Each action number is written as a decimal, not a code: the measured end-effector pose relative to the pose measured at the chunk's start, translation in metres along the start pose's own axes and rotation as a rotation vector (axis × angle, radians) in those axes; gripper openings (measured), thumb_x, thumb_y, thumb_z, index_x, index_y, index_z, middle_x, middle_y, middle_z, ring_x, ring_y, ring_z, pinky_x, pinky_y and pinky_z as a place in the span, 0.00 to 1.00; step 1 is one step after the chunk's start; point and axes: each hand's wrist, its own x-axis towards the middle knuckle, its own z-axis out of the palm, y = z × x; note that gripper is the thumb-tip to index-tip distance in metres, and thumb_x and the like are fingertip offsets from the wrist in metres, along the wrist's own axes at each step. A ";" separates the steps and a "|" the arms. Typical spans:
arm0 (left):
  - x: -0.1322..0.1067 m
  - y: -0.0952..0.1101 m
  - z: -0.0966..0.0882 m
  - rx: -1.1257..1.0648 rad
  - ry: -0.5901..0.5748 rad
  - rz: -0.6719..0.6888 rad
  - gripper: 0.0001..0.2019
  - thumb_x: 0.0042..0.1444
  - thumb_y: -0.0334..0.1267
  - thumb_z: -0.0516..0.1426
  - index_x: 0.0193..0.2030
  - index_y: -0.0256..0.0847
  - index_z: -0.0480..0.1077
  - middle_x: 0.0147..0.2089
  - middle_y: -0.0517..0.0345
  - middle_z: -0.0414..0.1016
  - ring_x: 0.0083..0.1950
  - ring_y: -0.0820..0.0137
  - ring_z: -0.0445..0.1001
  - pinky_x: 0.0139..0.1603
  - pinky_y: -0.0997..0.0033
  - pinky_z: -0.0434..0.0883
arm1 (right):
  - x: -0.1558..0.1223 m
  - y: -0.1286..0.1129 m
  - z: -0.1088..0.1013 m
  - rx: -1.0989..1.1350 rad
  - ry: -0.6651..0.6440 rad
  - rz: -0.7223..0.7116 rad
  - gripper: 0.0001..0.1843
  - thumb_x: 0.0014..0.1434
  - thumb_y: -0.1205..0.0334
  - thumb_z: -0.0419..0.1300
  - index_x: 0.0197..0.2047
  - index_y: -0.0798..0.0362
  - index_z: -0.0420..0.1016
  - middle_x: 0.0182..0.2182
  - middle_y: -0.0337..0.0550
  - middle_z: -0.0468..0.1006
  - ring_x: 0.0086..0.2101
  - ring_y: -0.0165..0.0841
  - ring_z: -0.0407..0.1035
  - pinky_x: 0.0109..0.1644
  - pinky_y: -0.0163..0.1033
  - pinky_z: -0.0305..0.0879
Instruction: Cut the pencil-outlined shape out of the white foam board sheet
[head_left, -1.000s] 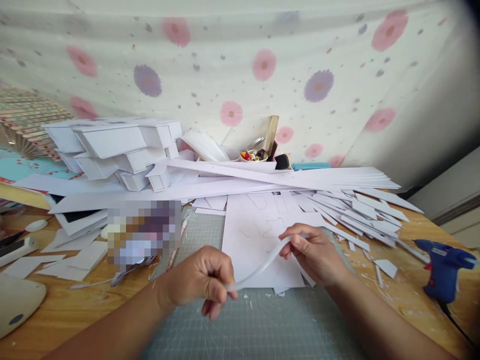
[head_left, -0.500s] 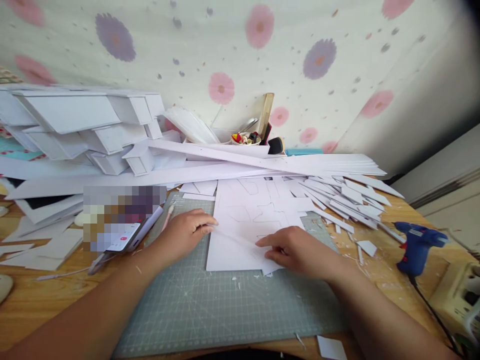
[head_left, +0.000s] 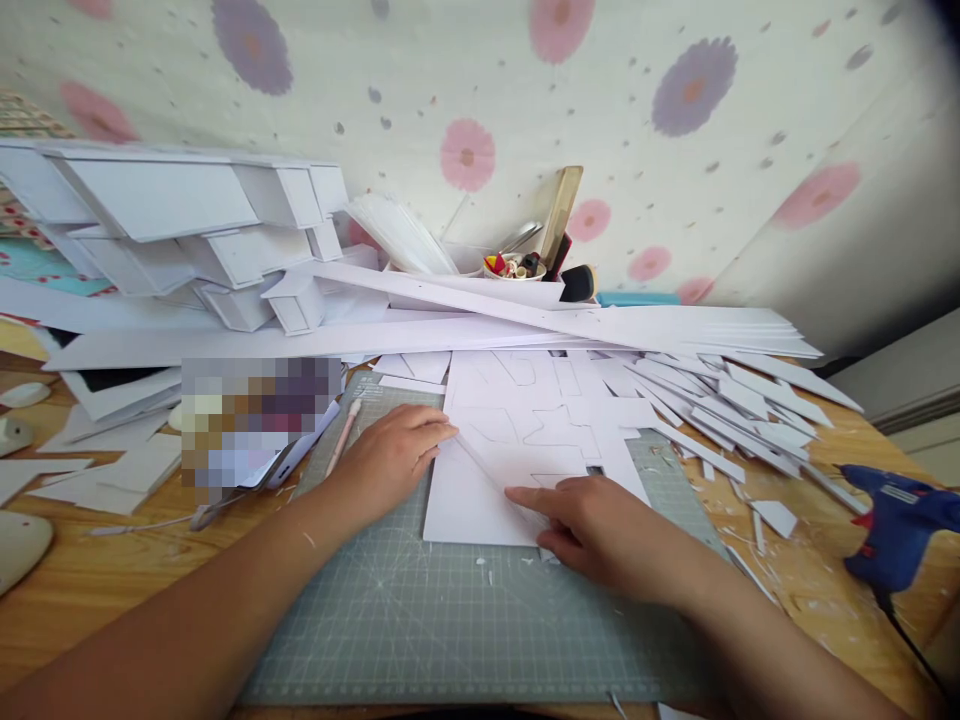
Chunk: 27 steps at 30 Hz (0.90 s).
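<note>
A white sheet (head_left: 480, 490) with cut-out shapes lies on the grey-green cutting mat (head_left: 450, 620). A thin white strip (head_left: 499, 487) lies slantwise across that sheet. My left hand (head_left: 394, 452) rests flat at the strip's upper left end, fingers stretched out and pressing down. My right hand (head_left: 592, 525) lies on the strip's lower right end, its forefinger pointing left along the strip. A pink craft knife (head_left: 343, 436) lies on the mat just left of my left hand.
White foam-board models (head_left: 195, 240) are stacked at the back left, with long white strips (head_left: 570, 325) and offcuts (head_left: 720, 415) across the back and right. A blue glue gun (head_left: 896, 525) lies at the right edge. A cup of tools (head_left: 517, 265) stands at the back.
A second ago both hands held the strip curved in the air; they have since laid it on the sheet and pressed it flat. The view has tilted downward.
</note>
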 end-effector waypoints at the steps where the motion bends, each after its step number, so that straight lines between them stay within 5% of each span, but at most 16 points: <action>1: 0.000 0.000 0.000 0.002 -0.013 0.017 0.16 0.62 0.30 0.48 0.49 0.43 0.74 0.53 0.54 0.73 0.54 0.64 0.69 0.56 0.59 0.67 | 0.000 0.000 -0.001 -0.003 -0.010 0.002 0.28 0.60 0.66 0.56 0.63 0.42 0.68 0.40 0.46 0.81 0.39 0.40 0.74 0.42 0.38 0.62; 8: 0.002 0.003 -0.002 0.045 -0.037 0.030 0.13 0.61 0.28 0.53 0.48 0.41 0.74 0.45 0.54 0.72 0.48 0.64 0.69 0.50 0.62 0.67 | -0.001 0.002 -0.001 0.007 -0.022 -0.015 0.29 0.57 0.65 0.58 0.62 0.43 0.67 0.39 0.46 0.80 0.38 0.40 0.73 0.41 0.38 0.61; 13: -0.001 0.005 -0.004 0.046 -0.085 0.011 0.12 0.57 0.23 0.55 0.41 0.41 0.75 0.45 0.55 0.72 0.48 0.64 0.68 0.48 0.64 0.66 | 0.001 0.004 0.002 0.091 0.121 -0.005 0.13 0.51 0.70 0.57 0.36 0.47 0.79 0.28 0.39 0.79 0.30 0.33 0.71 0.37 0.35 0.61; 17: -0.003 0.004 -0.002 0.050 -0.080 -0.052 0.08 0.52 0.23 0.60 0.32 0.40 0.72 0.42 0.58 0.71 0.45 0.65 0.69 0.45 0.67 0.65 | 0.012 0.015 0.008 0.440 0.423 0.053 0.11 0.56 0.65 0.56 0.37 0.48 0.81 0.33 0.43 0.80 0.33 0.34 0.73 0.34 0.33 0.65; 23: -0.003 0.013 -0.002 0.053 -0.057 -0.018 0.05 0.56 0.27 0.58 0.33 0.41 0.71 0.39 0.58 0.73 0.43 0.66 0.71 0.42 0.69 0.64 | 0.023 0.016 0.023 0.929 0.751 -0.054 0.18 0.56 0.45 0.62 0.35 0.51 0.79 0.23 0.42 0.74 0.26 0.33 0.69 0.32 0.37 0.66; 27: 0.009 0.002 -0.041 0.150 0.014 -0.265 0.09 0.65 0.33 0.50 0.34 0.42 0.68 0.34 0.60 0.74 0.36 0.69 0.72 0.36 0.72 0.64 | 0.024 0.016 0.022 1.169 0.864 -0.134 0.27 0.55 0.41 0.62 0.52 0.48 0.74 0.33 0.44 0.76 0.29 0.34 0.70 0.37 0.41 0.68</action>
